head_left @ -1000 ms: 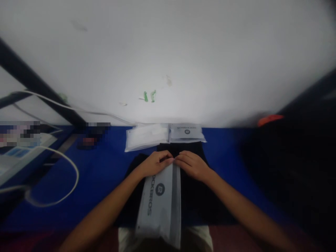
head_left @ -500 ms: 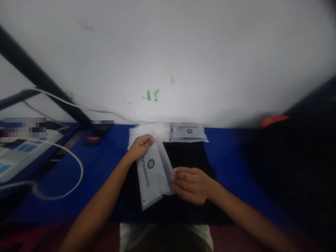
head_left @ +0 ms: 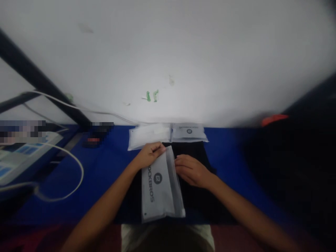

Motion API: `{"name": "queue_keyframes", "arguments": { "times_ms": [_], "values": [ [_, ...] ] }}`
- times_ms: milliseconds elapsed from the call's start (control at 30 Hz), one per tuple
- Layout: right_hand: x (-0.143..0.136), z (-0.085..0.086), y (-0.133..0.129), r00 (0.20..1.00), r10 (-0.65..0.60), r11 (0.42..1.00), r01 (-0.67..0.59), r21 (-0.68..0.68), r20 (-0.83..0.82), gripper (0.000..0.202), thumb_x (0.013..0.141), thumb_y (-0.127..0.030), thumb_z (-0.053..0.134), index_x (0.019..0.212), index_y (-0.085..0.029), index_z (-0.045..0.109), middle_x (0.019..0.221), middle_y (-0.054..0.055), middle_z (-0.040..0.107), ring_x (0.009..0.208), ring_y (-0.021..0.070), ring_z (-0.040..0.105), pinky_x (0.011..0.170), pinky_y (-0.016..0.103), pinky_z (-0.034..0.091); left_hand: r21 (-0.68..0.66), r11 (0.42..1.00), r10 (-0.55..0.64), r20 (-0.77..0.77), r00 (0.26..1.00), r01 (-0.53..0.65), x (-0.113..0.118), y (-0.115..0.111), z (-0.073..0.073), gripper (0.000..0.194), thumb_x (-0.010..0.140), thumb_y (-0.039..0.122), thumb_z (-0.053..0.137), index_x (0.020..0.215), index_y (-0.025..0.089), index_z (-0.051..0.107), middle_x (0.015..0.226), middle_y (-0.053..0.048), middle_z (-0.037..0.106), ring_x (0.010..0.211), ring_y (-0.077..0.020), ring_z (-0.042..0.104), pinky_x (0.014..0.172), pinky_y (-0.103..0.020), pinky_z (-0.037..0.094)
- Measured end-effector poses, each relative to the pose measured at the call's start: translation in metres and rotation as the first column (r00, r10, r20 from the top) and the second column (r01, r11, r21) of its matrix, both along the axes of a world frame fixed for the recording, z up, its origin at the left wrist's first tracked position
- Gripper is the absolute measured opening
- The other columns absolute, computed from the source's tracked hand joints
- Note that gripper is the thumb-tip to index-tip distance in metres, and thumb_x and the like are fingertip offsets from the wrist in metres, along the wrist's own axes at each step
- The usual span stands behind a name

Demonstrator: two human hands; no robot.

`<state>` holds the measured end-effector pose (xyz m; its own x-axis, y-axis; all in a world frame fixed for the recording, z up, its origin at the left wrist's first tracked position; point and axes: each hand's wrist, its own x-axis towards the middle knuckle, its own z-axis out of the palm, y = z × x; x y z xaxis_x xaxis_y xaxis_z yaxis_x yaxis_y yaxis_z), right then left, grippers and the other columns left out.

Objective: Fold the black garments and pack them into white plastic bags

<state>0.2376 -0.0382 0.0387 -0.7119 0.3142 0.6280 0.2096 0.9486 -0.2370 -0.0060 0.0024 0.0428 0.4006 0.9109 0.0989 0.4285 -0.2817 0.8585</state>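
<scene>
The left hand (head_left: 149,154) pinches the far edge of a frosted plastic pouch (head_left: 160,185). The right hand (head_left: 193,171), fingers curled together, touches its right side. It lies on black cloth (head_left: 199,199).

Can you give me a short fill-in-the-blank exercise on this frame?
1. The left hand grips the top of a grey ____ printed ROCKBROS.
2. The right hand rests on ____ fabric.
3. The table surface is ____.
4. Two more pouches lie against the ____.

Missing words: pouch; black; blue; wall
</scene>
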Motion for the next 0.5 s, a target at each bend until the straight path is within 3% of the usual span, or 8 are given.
{"name": "queue_keyframes", "arguments": {
  "times_ms": [133,200,333,400,500],
  "values": [
    [-0.001,0.002,-0.001,0.991,0.092,0.994,-0.096,0.043,0.098,0.024,0.097,-0.014,0.046,0.116,-0.013,0.062,0.115,0.013,0.067,0.119,0.0234,0.056,0.1,0.042,0.051,0.038,0.999,-0.024,-0.03,0.999,0.025,0.01,-0.004,-0.005,0.032,0.094,0.043,0.051,0.078,0.018,0.063,0.074,0.001,0.064,0.071,-0.0157,0.057,0.069,-0.026,0.044],
    [-0.004,-0.002,-0.002,0.973,0.094,0.988,-0.118,0.103,0.21,0.019,0.096,-0.015,0.048,0.104,-0.015,0.066,0.108,0.01,0.069,0.108,0.0221,0.06,0.096,0.04,0.052,0.045,0.998,-0.046,-0.022,0.999,0.047,0.016,-0.008,-0.006,0.03,0.094,0.042,0.052,0.08,0.018,0.064,0.076,0.001,0.065,0.073,-0.0161,0.058,0.07,-0.027,0.045],
    [-0.014,-0.022,-0.006,0.949,0.005,0.98,-0.068,0.189,0.315,0.025,0.092,-0.015,0.054,0.068,-0.021,0.059,0.068,0.0,0.062,0.068,0.0158,0.056,0.069,0.031,0.051,0.023,0.997,-0.081,0.019,0.997,0.08,0.027,-0.02,-0.001,0.028,0.095,0.039,0.053,0.082,0.018,0.065,0.079,0.0,0.067,0.074,-0.0163,0.059,0.071,-0.027,0.046],
    [-0.02,-0.033,-0.007,0.952,0.0,0.981,-0.059,0.185,0.306,0.028,0.091,-0.015,0.054,0.064,-0.022,0.056,0.06,-0.002,0.058,0.061,0.0147,0.051,0.062,0.03,0.047,0.027,0.996,-0.09,0.026,0.996,0.089,0.032,-0.024,0.002,0.028,0.095,0.039,0.053,0.081,0.018,0.066,0.079,-0.001,0.067,0.074,-0.0163,0.06,0.072,-0.027,0.046],
    [-0.023,-0.04,-0.006,0.965,0.01,0.981,-0.061,0.185,0.262,0.027,0.091,-0.013,0.051,0.066,-0.021,0.058,0.061,-0.002,0.057,0.061,0.014,0.05,0.066,0.029,0.046,0.09,0.994,-0.066,0.038,0.997,0.062,0.035,-0.029,0.005,0.027,0.097,0.039,0.05,0.088,0.019,0.066,0.086,-0.002,0.068,0.08,-0.0175,0.063,0.078,-0.03,0.049]
  ]
}}
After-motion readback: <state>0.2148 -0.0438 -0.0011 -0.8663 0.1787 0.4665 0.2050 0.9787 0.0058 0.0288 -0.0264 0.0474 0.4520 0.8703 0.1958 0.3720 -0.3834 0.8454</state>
